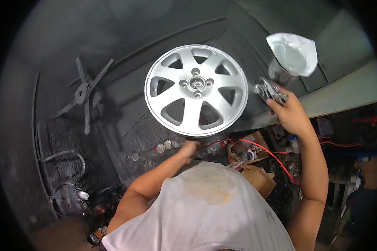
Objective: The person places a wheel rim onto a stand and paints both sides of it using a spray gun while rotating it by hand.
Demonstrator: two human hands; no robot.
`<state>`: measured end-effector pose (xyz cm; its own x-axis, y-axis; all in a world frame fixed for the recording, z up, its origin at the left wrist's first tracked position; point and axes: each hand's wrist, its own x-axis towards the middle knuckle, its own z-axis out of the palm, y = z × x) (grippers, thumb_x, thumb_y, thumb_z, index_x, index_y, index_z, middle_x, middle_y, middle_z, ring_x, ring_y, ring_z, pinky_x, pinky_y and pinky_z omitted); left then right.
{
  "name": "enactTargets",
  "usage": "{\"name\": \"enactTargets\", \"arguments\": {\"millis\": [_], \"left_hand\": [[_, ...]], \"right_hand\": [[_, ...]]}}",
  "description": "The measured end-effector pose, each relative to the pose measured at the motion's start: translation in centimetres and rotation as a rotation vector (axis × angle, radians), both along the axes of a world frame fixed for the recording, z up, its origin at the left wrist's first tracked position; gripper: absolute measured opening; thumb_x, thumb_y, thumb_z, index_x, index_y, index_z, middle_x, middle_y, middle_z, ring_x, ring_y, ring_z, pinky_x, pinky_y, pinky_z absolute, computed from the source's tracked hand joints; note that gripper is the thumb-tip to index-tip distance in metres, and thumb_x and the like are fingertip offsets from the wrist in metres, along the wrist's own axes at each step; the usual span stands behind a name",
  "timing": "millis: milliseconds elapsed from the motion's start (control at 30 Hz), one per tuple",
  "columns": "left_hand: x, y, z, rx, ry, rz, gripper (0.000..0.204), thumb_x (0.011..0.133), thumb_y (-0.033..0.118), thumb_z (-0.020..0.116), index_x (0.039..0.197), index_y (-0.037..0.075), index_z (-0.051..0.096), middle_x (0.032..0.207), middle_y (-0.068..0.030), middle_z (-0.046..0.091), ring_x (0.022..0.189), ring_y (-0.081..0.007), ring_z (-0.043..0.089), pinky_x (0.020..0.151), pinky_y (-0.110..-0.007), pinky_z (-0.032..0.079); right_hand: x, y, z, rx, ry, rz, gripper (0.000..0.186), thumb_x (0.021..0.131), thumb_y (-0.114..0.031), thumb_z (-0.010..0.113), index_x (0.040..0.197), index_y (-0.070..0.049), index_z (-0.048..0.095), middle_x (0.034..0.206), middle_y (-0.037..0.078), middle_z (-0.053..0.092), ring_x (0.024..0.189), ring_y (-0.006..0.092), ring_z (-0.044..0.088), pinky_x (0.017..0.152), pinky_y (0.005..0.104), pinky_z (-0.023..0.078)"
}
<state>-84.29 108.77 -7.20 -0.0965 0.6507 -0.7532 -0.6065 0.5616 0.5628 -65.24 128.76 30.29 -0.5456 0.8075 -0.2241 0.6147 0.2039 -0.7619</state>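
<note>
My right hand (292,109) is wrapped round a metal spray gun (270,92), whose nozzle end faces the rim's right edge from a short distance. On top of the gun stands a cup (280,72) with a white cone-shaped liner (309,54) flaring out of it, pale grey liquid coating its inside. The silver alloy wheel rim (192,113) faces up, with broad spokes and a round hub. Just below the rim's near edge is my left hand (190,151), smeared by motion. A red hose (269,151) runs close beside it; whether the fingers hold anything is hidden.
At the left stands a dark grey star-armed stand (83,93). Several small round metal discs (161,148) lie on the floor left of my left hand. To the right are an open carton (255,144), a brown cardboard box (257,180) and cluttered shelving. Dark grey panels surround the rim.
</note>
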Motion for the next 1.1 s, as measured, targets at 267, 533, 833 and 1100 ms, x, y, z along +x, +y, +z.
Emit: {"name": "enactTargets", "arguments": {"millis": [267,533,833,1100], "left_hand": [[5.2,1.2,1.8,0.364,0.188,-0.683,0.047,0.092,0.012,0.063,0.137,-0.001,0.059,0.117,-0.0148,0.071,0.109,-0.0241,0.068,0.094,-0.036,0.055],[2.9,0.3,-6.3,0.194,-0.427,0.462,0.031,0.105,0.019,0.048,0.123,-0.001,0.063,0.119,-0.0185,0.069,0.102,-0.0281,0.07,0.085,-0.042,0.06],[0.6,-0.9,-7.5,0.121,-0.268,0.493,0.027,0.098,0.016,0.058,0.118,0.002,0.068,0.113,-0.0131,0.07,0.095,-0.0262,0.068,0.077,-0.038,0.056],[-15.7,-0.3,-4.6,0.037,-0.036,0.445,0.034,0.102,0.02,0.049,0.115,-0.004,0.069,0.122,-0.0213,0.069,0.11,-0.0324,0.068,0.095,-0.048,0.055]], "right_hand": [[3.0,-5.1,-1.7,-0.355,0.006,0.071,0.059,0.096,-0.015,0.067,0.152,-0.005,0.047,0.088,0.001,0.066,0.07,0.0071,0.059,0.052,0.0236,0.049],[-1.5,-8.0,-1.2,-0.493,0.083,0.218,0.053,0.097,-0.009,0.066,0.148,-0.004,0.052,0.091,-0.001,0.066,0.075,0.0058,0.057,0.067,0.0254,0.05],[-5.8,-5.7,-2.2,-0.156,0.35,0.235,0.052,0.097,-0.011,0.069,0.147,-0.004,0.053,0.105,0.004,0.07,0.085,0.0083,0.061,0.079,0.0275,0.053],[-3.4,-1.9,0.8,0.098,0.231,0.053,0.051,0.098,-0.008,0.065,0.146,-0.002,0.051,0.097,0.006,0.068,0.075,0.0114,0.061,0.069,0.03,0.053]]}}
